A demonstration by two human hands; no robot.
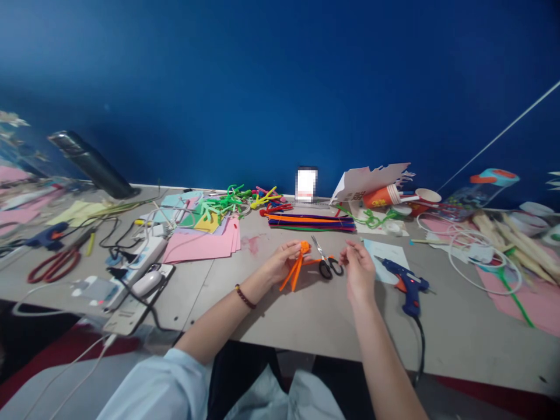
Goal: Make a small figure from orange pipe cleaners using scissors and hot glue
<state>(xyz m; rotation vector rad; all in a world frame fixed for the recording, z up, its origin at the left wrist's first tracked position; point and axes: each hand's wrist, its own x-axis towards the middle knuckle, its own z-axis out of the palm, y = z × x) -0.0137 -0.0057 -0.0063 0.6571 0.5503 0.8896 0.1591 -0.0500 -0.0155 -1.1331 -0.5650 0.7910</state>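
Note:
Pinched in the fingers of my left hand (284,260) is a bent orange pipe cleaner piece (297,272), with a compact loop at the top and several strands hanging down. One orange strand reaches right towards the black-handled scissors (324,261), which lie on the table between my hands with their blades pointing away from me. My right hand (359,269) is just right of the scissors, apart from them, its fingers curled in; whatever its fingertips hold, if anything, I cannot make out. Beyond my hands lies a bundle of coloured pipe cleaners (310,222).
A blue glue gun (406,284) lies right of my right hand, its cord running off the front edge. Pink paper (199,248), green pipe cleaner pieces (231,201) and a power strip (140,268) are on the left. Paper cups (380,196) stand back right against the blue wall.

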